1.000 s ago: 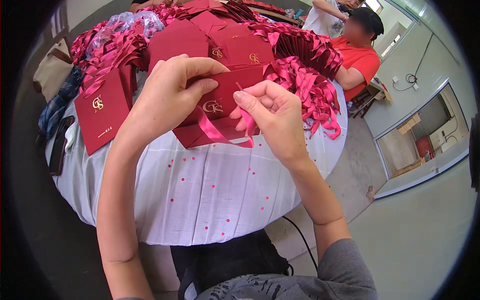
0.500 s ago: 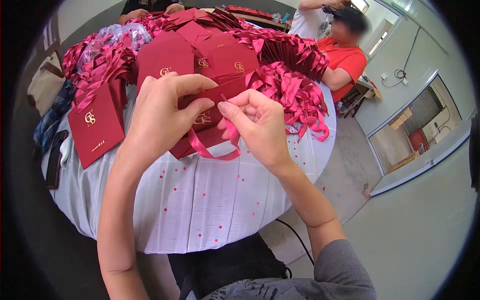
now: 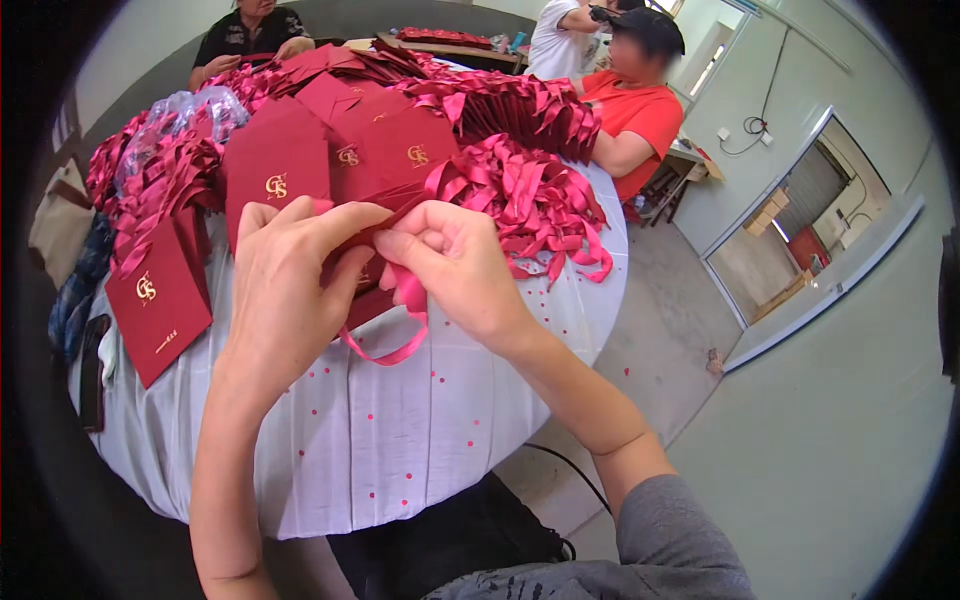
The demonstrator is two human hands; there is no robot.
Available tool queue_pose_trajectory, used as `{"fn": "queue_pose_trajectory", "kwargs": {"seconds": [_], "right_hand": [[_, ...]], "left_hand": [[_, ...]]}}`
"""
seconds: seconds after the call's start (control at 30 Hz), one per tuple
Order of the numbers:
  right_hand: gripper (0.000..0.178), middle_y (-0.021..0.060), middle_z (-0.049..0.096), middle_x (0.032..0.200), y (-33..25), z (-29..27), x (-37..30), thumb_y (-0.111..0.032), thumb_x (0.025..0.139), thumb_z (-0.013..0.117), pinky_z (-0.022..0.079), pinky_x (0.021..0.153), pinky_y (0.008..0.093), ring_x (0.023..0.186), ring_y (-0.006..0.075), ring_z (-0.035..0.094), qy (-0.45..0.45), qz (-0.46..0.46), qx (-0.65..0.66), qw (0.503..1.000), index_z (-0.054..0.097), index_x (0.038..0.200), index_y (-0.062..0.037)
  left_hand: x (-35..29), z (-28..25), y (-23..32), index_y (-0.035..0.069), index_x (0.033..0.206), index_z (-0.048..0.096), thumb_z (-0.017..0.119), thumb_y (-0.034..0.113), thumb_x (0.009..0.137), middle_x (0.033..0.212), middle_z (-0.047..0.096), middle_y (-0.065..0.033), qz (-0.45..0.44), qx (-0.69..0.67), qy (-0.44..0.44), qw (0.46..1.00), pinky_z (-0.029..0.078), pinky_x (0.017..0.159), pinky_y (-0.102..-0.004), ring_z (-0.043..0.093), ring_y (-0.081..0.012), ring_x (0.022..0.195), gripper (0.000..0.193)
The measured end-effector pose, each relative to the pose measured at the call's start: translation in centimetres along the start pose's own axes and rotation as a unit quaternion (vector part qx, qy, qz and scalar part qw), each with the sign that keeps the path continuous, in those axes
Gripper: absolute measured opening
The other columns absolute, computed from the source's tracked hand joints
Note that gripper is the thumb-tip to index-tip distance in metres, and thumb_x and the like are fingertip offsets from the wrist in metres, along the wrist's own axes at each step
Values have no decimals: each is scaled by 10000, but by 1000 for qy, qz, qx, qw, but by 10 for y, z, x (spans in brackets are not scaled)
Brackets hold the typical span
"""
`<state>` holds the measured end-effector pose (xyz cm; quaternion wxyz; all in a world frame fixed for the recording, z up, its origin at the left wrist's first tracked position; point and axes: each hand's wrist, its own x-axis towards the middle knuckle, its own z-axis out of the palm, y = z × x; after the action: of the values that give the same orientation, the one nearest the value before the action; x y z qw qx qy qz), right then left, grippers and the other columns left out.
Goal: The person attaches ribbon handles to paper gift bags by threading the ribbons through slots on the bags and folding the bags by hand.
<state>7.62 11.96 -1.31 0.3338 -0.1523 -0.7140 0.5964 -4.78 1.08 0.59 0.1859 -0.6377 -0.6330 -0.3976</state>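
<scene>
My left hand (image 3: pixel 295 275) is closed on the upper edge of a dark red paper gift bag (image 3: pixel 372 306), thumb in front and fingers behind. Beside it my right hand (image 3: pixel 460 265) pinches at the bag's top edge, its fingers curled round a pink ribbon (image 3: pixel 395 357). That ribbon hangs in a loop below both hands, in front of the bag. The fingertips of the two hands almost meet, and they hide most of the bag and the spot where the ribbon meets it.
Finished-looking red bags (image 3: pixel 160 300) stand at the left. More bags (image 3: pixel 280 160) and a heap of loose pink ribbons (image 3: pixel 530 205) cover the far side of the white-clothed table (image 3: pixel 450 410). Small red dots lie scattered. A phone (image 3: pixel 95 370) rests at the left edge. Co-workers (image 3: pixel 640 125) are across the table.
The whole view has shifted, so the table sits further left. My right hand has moved closer to the left at the bag's edge, and the ribbon loop hangs narrower.
</scene>
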Motion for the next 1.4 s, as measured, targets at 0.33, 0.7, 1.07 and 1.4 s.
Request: {"fn": "queue_pose_trajectory", "kwargs": {"seconds": [0.33, 0.7, 1.07, 1.4], "right_hand": [[298, 93, 554, 722, -3, -8, -7, -119, 723, 753, 443, 544, 315, 604, 213, 563, 113, -208, -343, 909, 532, 904, -33], [228, 133, 512, 877, -18, -38, 29, -269, 708, 729, 410, 788, 374, 900, 278, 490, -164, -243, -381, 877, 672, 796, -68], [195, 127, 592, 672, -28, -38, 33, -223, 704, 707, 422, 671, 373, 790, 258, 531, -161, -296, -466, 818, 690, 682, -30], [287, 92, 696, 812, -46, -40, 58, -309, 749, 708, 480, 665, 314, 745, 159, 626, -271, 9, -385, 882, 732, 886, -58]], "left_hand": [[-3, 1, 9, 76, 866, 573, 639, 33, 728, 737, 629, -30, 23, 2, -4, 1000, 328, 710, -339, 545, -200, 717, 159], [-3, -2, 15, 66, 832, 573, 642, 34, 728, 802, 590, -72, 37, 28, -26, 999, 356, 728, -355, 487, -278, 732, 129], [-5, 7, 15, 28, 848, 538, 643, -34, 700, 809, 577, -73, 35, 24, -26, 999, 357, 774, -348, 466, -265, 744, 191], [-6, 4, 13, 17, 841, 537, 648, -40, 682, 816, 581, -77, 36, 17, -40, 998, 358, 784, -350, 468, -270, 758, 202]]}}
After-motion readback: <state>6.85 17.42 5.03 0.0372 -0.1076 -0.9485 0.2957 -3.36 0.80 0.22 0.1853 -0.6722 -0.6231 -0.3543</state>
